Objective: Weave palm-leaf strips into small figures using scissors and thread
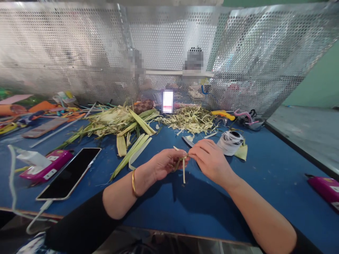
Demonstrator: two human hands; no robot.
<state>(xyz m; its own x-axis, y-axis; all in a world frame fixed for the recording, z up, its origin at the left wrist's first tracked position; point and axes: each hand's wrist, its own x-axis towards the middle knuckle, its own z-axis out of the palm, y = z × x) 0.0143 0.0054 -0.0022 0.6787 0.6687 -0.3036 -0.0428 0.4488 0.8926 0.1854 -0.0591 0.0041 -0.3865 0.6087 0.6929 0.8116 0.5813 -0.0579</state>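
One head-worn view from close above the blue tabletop (pixel 270 169), forward and down.

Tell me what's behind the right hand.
Behind the right hand, a blade-like tip and, farther right, a white thread spool show; whatever joins the tip is covered by the hand.

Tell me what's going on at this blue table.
A person is pinching pale plant strips between the fingers of the left hand and right hand, held close together. A spool of white cord stands beyond the right hand. Ahead lie a pile of long leaves and a heap of shredded strips. A phone with a cable attached lies to the left.
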